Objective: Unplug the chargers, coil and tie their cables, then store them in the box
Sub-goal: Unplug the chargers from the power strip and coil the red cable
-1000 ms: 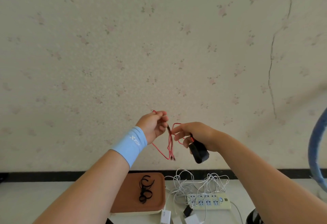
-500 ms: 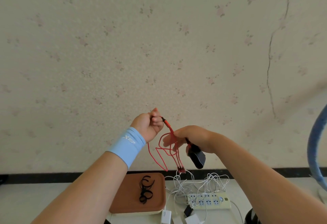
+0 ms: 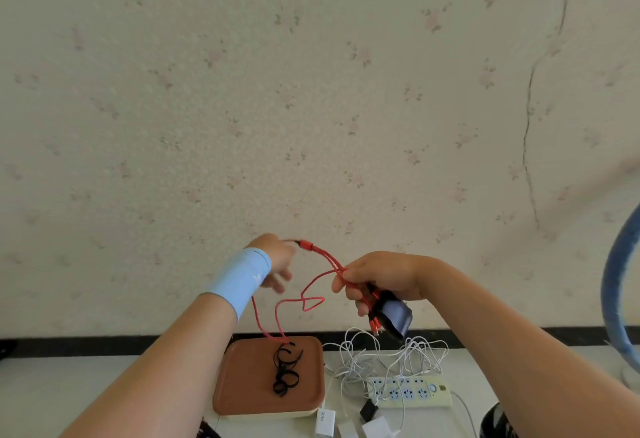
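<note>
My right hand (image 3: 379, 276) holds a dark blue-black charger (image 3: 394, 316) and pinches strands of its red cable (image 3: 311, 302) against it. My left hand (image 3: 277, 257), with a light blue wristband, pinches the cable's junction piece at the upper left. Between the two hands the cable stretches, and a slack loop hangs down toward the box. The box (image 3: 242, 382) has a brown lid and stands on the table below, with several black cable ties (image 3: 285, 368) lying on it.
A white power strip (image 3: 412, 394) lies right of the box, behind a tangle of white cables (image 3: 384, 354). White chargers (image 3: 325, 422) and a black plug sit at the table's front edge. A blue curved object (image 3: 620, 299) stands at the far right. The wall is close behind.
My hands have moved apart, drawing the red cable out between them. The left hand rose and turned; the slack loop now hangs lower, over the box lid.
</note>
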